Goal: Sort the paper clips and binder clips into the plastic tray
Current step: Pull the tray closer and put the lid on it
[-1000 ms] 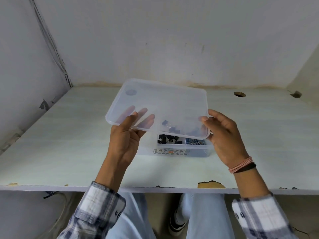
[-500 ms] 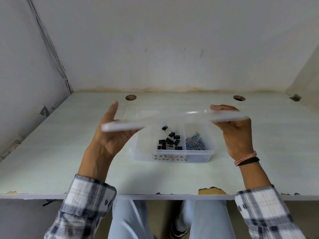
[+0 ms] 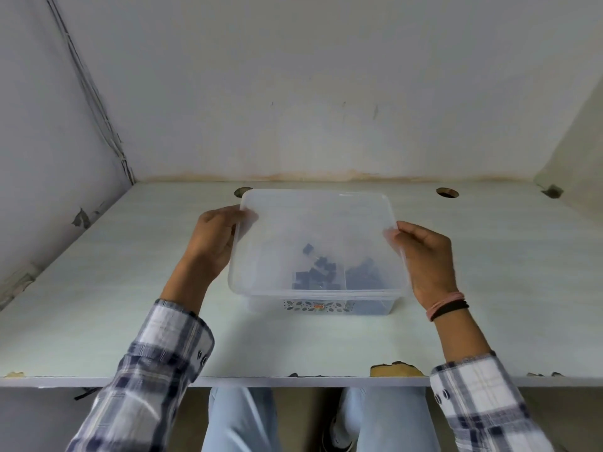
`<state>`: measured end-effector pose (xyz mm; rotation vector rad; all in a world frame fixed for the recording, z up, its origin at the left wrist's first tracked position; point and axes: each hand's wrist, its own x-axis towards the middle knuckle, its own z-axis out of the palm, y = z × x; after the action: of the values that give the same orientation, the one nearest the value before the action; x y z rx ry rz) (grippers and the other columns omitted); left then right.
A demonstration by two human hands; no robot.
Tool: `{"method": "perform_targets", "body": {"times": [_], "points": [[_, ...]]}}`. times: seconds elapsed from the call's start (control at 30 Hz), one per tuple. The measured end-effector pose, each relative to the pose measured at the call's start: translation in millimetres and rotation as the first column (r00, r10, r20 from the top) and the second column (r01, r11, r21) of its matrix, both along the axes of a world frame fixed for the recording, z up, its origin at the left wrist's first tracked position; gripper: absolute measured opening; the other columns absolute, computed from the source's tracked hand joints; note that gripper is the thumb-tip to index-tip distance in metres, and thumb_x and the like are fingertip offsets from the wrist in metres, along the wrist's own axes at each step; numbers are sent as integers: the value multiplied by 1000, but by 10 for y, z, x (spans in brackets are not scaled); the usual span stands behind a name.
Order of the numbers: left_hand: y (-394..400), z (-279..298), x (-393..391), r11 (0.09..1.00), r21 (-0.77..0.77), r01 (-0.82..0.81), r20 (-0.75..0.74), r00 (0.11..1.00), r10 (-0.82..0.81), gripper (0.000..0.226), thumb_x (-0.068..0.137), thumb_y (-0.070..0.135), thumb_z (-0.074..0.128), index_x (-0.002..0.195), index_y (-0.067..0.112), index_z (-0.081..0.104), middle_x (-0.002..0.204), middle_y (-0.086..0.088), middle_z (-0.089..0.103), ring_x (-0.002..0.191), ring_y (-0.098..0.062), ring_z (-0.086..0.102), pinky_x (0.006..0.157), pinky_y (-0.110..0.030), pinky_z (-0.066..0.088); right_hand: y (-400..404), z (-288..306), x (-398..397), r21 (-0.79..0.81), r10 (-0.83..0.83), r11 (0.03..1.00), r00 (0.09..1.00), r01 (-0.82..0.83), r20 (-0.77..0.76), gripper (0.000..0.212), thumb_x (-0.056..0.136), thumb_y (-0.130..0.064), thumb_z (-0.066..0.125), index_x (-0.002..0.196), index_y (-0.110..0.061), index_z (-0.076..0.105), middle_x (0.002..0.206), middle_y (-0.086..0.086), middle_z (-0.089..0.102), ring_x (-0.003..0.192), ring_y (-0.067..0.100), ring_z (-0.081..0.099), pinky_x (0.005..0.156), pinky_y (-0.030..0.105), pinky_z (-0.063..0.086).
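Both hands are holding a clear lid (image 3: 313,230) flat over the plastic tray (image 3: 372,306), which is sitting on the counter (image 3: 98,288) directly ahead. The left hand (image 3: 212,243) is gripping the lid's left edge, the right hand (image 3: 427,256) its right edge, fingers curled round the rim. The lid's long axis is running left to right, matching the tray. Black binder clips (image 3: 315,272) and bluish paper clips (image 3: 363,277) are showing through in adjoining compartments. Neither hand is nearer; seating probably calls for an even downward press

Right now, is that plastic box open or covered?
Covered: the translucent lid lies over the tray, held at its sides by the left hand and right hand. Whether it is snapped shut, cannot tell.
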<state>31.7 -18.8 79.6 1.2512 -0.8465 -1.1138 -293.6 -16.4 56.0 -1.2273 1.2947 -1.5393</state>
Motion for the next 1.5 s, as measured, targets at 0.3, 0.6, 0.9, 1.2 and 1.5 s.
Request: {"method": "perform_targets", "body": {"times": [0.3,0.6,0.9,1.2,1.5], "points": [[-254,-465,-49,987,13,-163,516,846,133,36,88,20,76,122,7,73,124,-4,71,118,-19,65,109,-35,48,-115,-208,190,15,-161,978,802,207,-575,28,94,3,54,116,3,70,120,20,70,114,33,65,94,21,41],[-315,-646,-94,979,96,-182,802,597,32,56,105,39,42,60,8,35,64,-12,49,62,-30,43,57,-34,31,-165,-238,265,170,29,965,566,199,-824,25,97,-2,43,119,2,54,108,22,66,98,38,64,84,39,52],[-146,-482,-346,992,-30,-119,996,82,40,46,107,34,37,128,-3,53,132,-26,56,122,-43,52,94,-50,48,-199,-229,316,201,102,956,398,215,-912,39,100,-17,40,135,1,39,124,27,56,114,45,54,88,50,49],[62,-672,-781,968,152,201,985,55,-166,80,101,66,14,161,13,16,170,-5,8,158,-23,1,127,-47,2,-168,-342,343,262,176,951,410,165,-895,62,104,-44,25,157,-16,13,165,10,14,129,47,46,103,51,40],[-52,-576,-727,954,197,227,975,53,-214,78,102,63,22,157,9,28,168,-11,20,156,-28,14,126,-49,12,-336,-235,333,430,351,890,378,148,-857,69,103,-50,22,159,-16,0,166,10,1,144,45,27,115,52,27]]}}
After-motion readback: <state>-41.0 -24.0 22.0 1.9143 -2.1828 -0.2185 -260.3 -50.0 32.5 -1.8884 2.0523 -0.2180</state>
